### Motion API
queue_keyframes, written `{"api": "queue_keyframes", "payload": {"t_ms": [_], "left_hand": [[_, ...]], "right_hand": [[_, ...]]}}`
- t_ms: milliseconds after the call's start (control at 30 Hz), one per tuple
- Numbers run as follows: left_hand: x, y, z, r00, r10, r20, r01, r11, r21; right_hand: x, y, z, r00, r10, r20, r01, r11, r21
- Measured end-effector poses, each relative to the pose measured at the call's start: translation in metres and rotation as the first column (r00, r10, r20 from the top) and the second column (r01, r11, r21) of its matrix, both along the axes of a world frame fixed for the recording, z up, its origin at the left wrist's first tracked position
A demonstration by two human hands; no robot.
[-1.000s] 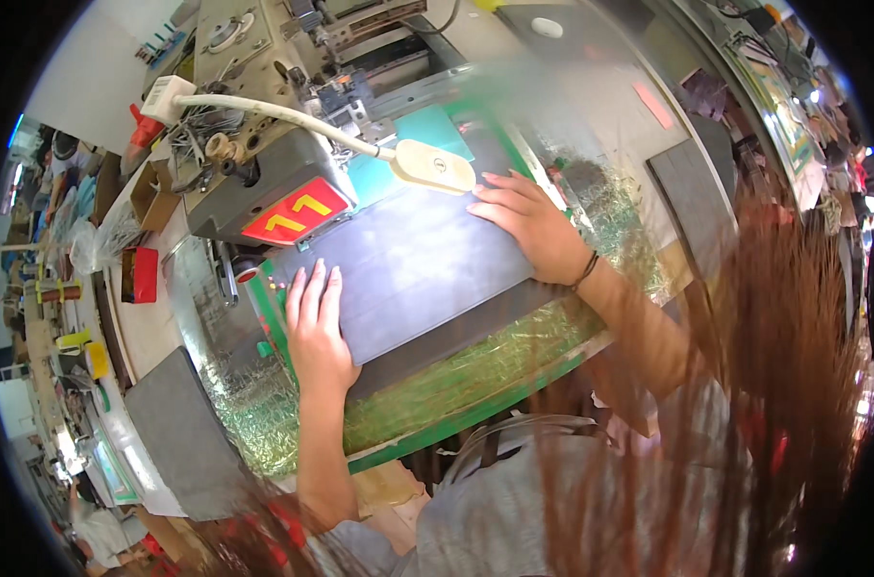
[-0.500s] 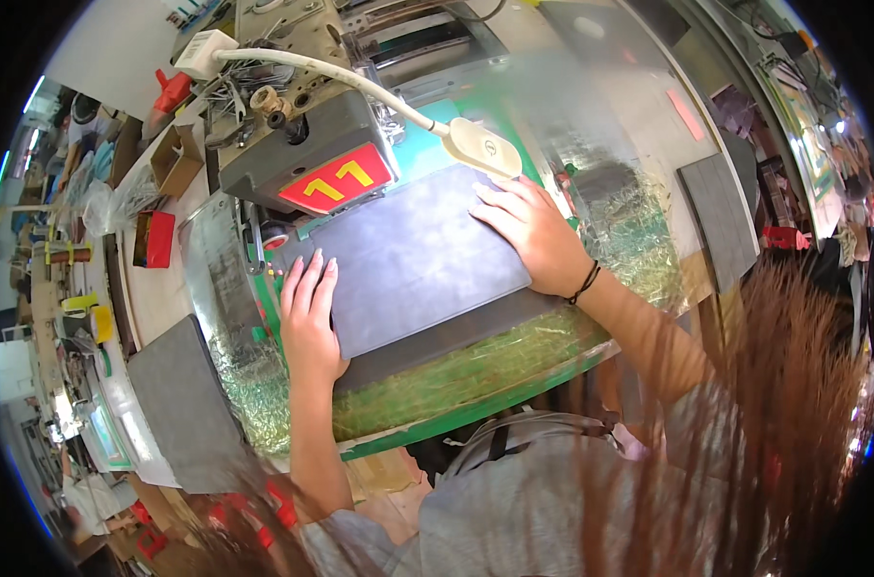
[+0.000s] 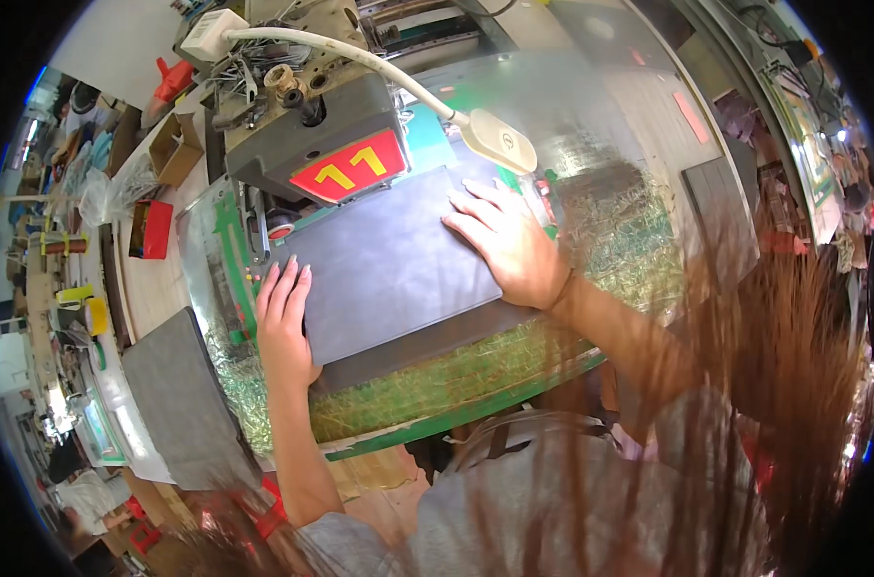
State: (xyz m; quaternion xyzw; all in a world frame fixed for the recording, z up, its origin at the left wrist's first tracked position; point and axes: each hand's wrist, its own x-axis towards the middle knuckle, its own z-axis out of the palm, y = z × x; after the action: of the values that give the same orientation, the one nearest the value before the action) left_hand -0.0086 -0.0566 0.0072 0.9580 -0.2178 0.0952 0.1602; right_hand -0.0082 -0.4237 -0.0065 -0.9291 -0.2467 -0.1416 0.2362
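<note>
A smooth grey panel [image 3: 379,284] lies over a darker sheet [image 3: 403,348] on the work bed, its far edge close to the machine head [image 3: 293,135] and a turquoise piece [image 3: 427,144]. My left hand [image 3: 285,317] rests open along the panel's left side, fingers stretched out. My right hand [image 3: 514,240] lies open on the panel's right part, fingers spread over it. A white gooseneck lamp [image 3: 499,139] hangs just beyond my right fingertips and lights the panel.
Grey boards lie at the left [image 3: 182,404] and right [image 3: 716,216]. A cardboard box [image 3: 175,149] and red container [image 3: 151,231] stand left of the machine, beside cluttered benches. The green-edged bed [image 3: 456,413] is partly hidden by hair at lower right.
Both hands and the grey panel have shifted left and slightly toward me, relative to the machine head. The view has moved a little too. Both hands remain open on the panel.
</note>
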Motion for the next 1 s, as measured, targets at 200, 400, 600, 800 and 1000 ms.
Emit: {"api": "queue_keyframes", "payload": {"t_ms": [200,400,600,800,1000], "left_hand": [[0.003,0.019,0.001,1.0,-0.024,0.004,0.024,1.0,0.015],[0.004,0.04,-0.005,0.999,-0.045,-0.014,0.044,0.999,-0.025],[0.004,0.055,-0.005,1.0,-0.021,0.009,0.02,0.998,0.058],[0.001,0.06,0.003,1.0,-0.009,0.004,0.009,0.998,0.063],[0.003,0.048,0.005,0.999,-0.045,-0.003,0.045,0.999,0.009]], "right_hand": [[0.0,0.017,-0.002,1.0,-0.008,0.014,0.008,1.0,0.014],[0.002,0.034,-0.005,0.999,-0.011,0.051,0.01,1.0,0.009],[0.001,0.05,0.0,1.0,-0.013,0.024,0.013,1.0,0.009],[0.006,0.061,-0.01,1.0,0.019,0.012,-0.019,0.998,0.051],[0.007,0.049,-0.005,1.0,0.019,0.009,-0.019,1.0,0.012]]}}
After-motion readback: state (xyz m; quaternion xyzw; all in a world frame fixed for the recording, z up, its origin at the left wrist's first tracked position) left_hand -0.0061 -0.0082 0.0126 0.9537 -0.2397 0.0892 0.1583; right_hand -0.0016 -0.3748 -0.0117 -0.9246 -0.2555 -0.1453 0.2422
